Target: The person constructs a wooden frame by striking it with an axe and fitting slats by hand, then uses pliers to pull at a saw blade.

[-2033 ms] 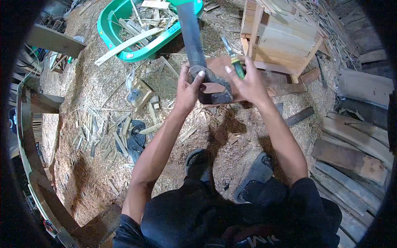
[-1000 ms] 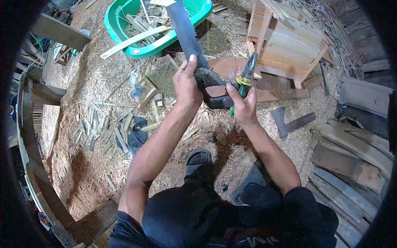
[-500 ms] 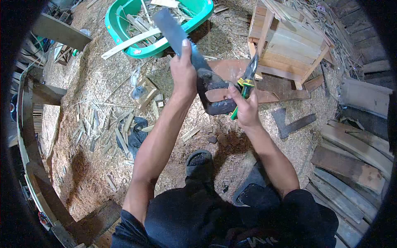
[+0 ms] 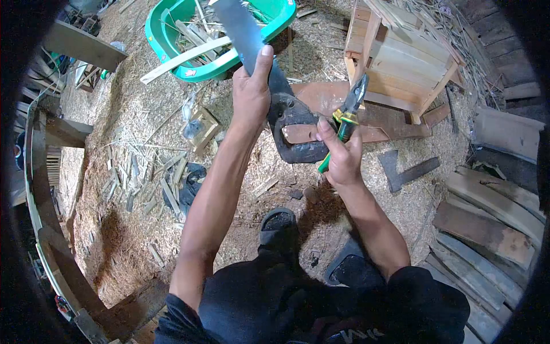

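A handsaw with a black handle (image 4: 302,152) and a broad grey blade (image 4: 238,28) slants up and away in front of me. My left hand (image 4: 252,94) is closed around the blade just above the handle, its thumb laid along the metal. In my right hand (image 4: 345,157) is a pair of pliers (image 4: 345,121) with green and yellow grips, jaws pointing up. The right thumb and pliers are right beside the open end of the saw handle. Behind the handle lies a reddish-brown board (image 4: 395,121) on the ground.
A green tub (image 4: 189,73) of wood scraps stands ahead, a light plank across its rim. A wooden box (image 4: 395,77) stands at the far right. A dark wedge-shaped piece with a bar (image 4: 409,172) lies on the shavings. Boards (image 4: 487,223) are stacked right; a wooden frame (image 4: 54,246) lines the left.
The saw has shifted slightly and turned more upright, with the left hand on it. The pliers have tilted to the right in my right hand.
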{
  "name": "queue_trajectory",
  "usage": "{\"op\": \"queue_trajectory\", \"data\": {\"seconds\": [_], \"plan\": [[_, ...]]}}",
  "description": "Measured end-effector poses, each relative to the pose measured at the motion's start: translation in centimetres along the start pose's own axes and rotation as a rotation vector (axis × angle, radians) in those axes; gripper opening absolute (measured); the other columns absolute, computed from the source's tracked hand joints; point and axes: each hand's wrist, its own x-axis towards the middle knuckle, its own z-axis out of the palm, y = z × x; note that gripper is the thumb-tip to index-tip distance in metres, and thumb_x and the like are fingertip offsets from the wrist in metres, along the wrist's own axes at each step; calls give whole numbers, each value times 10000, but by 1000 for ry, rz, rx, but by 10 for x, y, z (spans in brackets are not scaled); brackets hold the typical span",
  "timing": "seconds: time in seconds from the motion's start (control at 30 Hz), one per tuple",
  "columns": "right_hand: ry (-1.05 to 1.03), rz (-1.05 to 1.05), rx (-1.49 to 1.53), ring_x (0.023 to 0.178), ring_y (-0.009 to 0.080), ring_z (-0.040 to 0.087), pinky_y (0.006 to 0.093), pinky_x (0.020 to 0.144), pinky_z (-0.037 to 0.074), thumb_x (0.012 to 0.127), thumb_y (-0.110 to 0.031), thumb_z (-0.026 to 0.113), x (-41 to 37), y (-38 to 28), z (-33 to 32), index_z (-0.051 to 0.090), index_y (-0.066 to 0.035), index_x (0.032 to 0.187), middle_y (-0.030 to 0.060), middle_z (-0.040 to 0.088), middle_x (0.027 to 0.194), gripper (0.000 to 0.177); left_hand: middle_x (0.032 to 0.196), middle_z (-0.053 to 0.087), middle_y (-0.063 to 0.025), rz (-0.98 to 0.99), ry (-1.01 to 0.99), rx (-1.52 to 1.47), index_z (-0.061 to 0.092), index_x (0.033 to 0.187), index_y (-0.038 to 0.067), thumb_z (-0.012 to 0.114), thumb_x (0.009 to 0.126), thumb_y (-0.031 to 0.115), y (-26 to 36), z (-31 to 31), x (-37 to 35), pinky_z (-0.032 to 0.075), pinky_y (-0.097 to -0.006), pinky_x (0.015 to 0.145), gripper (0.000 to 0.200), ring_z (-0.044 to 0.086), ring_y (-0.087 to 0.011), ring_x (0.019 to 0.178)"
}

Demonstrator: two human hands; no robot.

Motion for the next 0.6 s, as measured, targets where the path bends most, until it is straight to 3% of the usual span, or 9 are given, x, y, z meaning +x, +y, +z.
{"op": "queue_trajectory", "data": {"seconds": [0.1, 0.2, 0.3, 0.43, 0.6], "plan": [[58, -40, -14, 838, 67, 498, 225, 753, 426, 898, -91, 697, -5, -5, 6, 475, -46, 1188, -17, 503, 962, 367, 707, 563, 1, 15, -11, -68, 610, 923, 66, 619, 937, 467, 2, 2, -2, 418, -255, 512, 401, 534, -101, 572], [103, -72, -8, 818, 65, 498, 220, 736, 425, 896, -92, 700, -7, -7, 12, 479, -52, 1179, -26, 507, 934, 361, 721, 506, 54, -7, -4, -35, 615, 793, 94, 592, 966, 444, 10, 3, -7, 348, -254, 571, 391, 433, -51, 658], [117, -45, 13, 799, 62, 494, 221, 720, 423, 892, -94, 705, -10, -12, 16, 483, -58, 1177, -35, 509, 909, 363, 706, 499, 64, -15, 35, -21, 596, 771, 116, 582, 969, 447, 15, 8, -13, 325, -252, 560, 386, 416, -41, 640], [114, -67, 1, 784, 57, 492, 216, 698, 417, 883, -87, 710, -12, -10, 12, 490, -64, 1157, -40, 511, 898, 352, 673, 485, 76, -15, 35, -9, 583, 754, 121, 576, 972, 435, 16, 7, -20, 315, -253, 553, 382, 416, -36, 615], [68, -30, -11, 788, 54, 498, 216, 706, 423, 877, -91, 715, -6, -18, 7, 497, -59, 1137, -36, 513, 893, 341, 718, 519, 39, -43, 84, -59, 584, 841, 96, 566, 971, 442, 3, 8, -28, 361, -252, 572, 369, 451, -60, 610]]}}
